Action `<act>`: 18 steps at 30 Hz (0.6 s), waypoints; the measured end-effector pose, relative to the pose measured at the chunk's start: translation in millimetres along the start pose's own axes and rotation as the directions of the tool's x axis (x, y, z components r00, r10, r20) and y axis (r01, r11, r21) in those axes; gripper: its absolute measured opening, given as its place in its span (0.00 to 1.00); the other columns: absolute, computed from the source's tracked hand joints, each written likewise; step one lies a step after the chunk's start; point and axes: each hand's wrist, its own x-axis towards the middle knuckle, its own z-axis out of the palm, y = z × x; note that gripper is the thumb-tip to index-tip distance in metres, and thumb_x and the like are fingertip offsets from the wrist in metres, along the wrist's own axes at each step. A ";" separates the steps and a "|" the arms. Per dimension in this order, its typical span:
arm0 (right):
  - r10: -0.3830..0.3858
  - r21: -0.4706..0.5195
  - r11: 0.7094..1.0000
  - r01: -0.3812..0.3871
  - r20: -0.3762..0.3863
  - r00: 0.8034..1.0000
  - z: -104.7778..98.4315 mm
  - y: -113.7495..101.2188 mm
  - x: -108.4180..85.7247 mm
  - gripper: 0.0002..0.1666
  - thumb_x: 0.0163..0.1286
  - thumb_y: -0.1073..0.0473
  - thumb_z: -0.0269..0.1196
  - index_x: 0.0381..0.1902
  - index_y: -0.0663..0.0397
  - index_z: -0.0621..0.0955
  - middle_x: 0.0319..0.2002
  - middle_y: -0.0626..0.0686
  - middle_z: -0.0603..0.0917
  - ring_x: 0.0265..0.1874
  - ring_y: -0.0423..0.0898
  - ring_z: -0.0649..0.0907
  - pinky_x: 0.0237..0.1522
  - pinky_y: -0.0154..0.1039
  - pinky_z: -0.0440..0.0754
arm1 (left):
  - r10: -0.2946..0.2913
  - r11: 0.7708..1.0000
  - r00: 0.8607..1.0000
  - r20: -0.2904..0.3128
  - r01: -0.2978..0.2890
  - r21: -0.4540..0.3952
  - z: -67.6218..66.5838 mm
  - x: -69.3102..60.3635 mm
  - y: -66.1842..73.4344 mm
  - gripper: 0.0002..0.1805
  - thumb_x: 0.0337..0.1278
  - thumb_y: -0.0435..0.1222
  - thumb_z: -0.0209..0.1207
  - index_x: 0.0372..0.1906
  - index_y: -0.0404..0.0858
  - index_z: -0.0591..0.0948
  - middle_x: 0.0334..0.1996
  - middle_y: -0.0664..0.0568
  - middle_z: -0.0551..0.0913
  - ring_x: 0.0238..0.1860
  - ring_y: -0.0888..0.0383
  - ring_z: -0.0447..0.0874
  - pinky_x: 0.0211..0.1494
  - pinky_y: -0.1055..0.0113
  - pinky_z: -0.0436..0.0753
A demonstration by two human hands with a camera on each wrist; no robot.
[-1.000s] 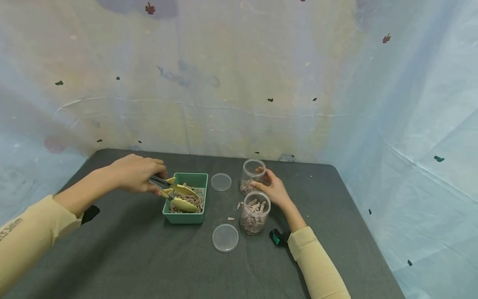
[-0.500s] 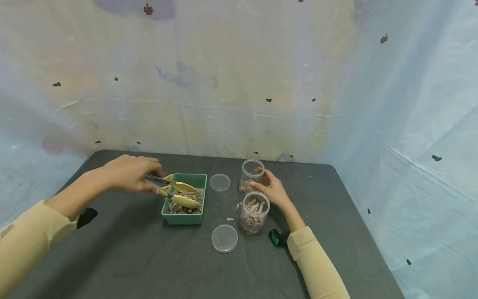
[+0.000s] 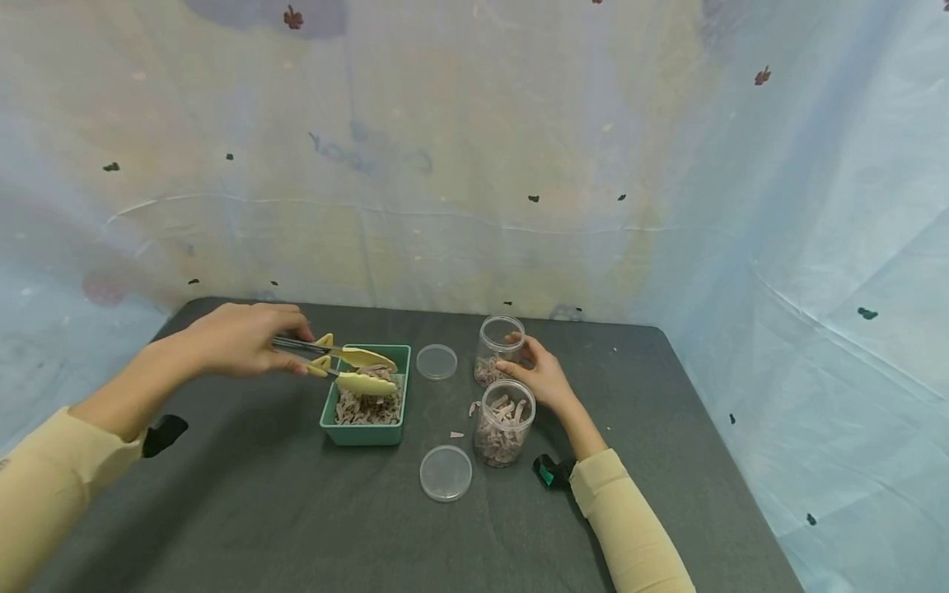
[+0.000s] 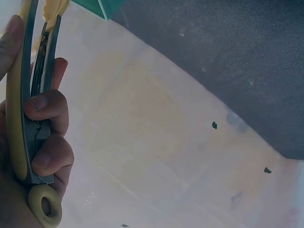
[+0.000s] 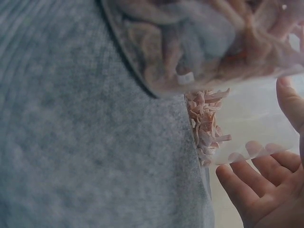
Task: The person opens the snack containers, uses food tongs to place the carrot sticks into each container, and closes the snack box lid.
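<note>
My left hand point(image 3: 240, 339) grips a pair of tongs point(image 3: 368, 385) with yellow scalloped heads. The left wrist view has fingers curled round the tongs' handle point(image 4: 17, 118). Between the heads sits a clump of brownish-pink strips, just above more strips point(image 3: 368, 412) in a green rectangular container point(image 3: 363, 436). At the right, my right hand point(image 3: 546, 377) holds the far clear jar point(image 3: 493, 338), thumb on one side and fingers on the other. Some strips lie at its bottom. A nearer clear jar point(image 3: 504, 436), much fuller, stands in front of that hand.
Two round clear lids lie on the dark table: a far lid point(image 3: 437, 362) and a near lid point(image 3: 446, 473). A loose strip point(image 3: 456, 434) lies between container and near jar. Light patterned sheeting point(image 3: 445, 165) hangs behind the table and at its sides.
My left hand has moved left and slightly up, lifting the tongs from the strips. Their heads have drawn closer together around a clump. The right hand and both jars stay put.
</note>
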 end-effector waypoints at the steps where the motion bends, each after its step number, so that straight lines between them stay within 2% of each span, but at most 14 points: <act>1: -0.001 0.000 1.000 0.001 0.001 1.000 -0.1 -0.4 -0.3 0.41 0.73 0.54 0.70 0.77 0.60 0.68 0.72 0.61 0.75 0.69 0.62 0.76 0.65 0.60 0.76 | -0.003 1.000 1.000 -0.003 0.003 -0.002 -0.1 0.0 -0.5 0.22 0.55 0.56 0.74 0.50 0.50 0.86 0.46 0.61 0.84 0.39 0.63 0.83 0.36 0.57 0.81; 6: 0.002 0.002 1.000 -0.002 0.000 1.000 -0.1 0.1 0.0 0.41 0.73 0.54 0.70 0.77 0.60 0.68 0.71 0.61 0.75 0.69 0.62 0.77 0.65 0.61 0.75 | -0.004 1.000 1.000 -0.004 0.004 -0.008 -0.4 0.2 -1.6 0.22 0.55 0.56 0.74 0.49 0.50 0.86 0.45 0.61 0.84 0.38 0.63 0.83 0.35 0.57 0.80; 13: 0.015 0.009 1.000 -0.015 0.000 1.000 0.7 0.6 0.1 0.41 0.73 0.53 0.70 0.77 0.60 0.68 0.71 0.60 0.76 0.69 0.61 0.76 0.66 0.61 0.75 | -0.017 1.000 1.000 -0.016 0.017 -0.007 -6.7 -0.3 -3.1 0.23 0.55 0.57 0.74 0.51 0.49 0.86 0.47 0.59 0.85 0.41 0.59 0.85 0.36 0.55 0.82; 18: 0.011 0.012 1.000 -0.011 -0.003 1.000 1.2 0.8 0.1 0.41 0.72 0.53 0.71 0.76 0.61 0.68 0.71 0.60 0.76 0.69 0.61 0.77 0.65 0.61 0.75 | -0.011 1.000 0.999 -0.032 0.010 -0.007 -11.2 0.4 -3.9 0.22 0.55 0.56 0.74 0.50 0.50 0.86 0.47 0.59 0.85 0.40 0.61 0.84 0.34 0.58 0.81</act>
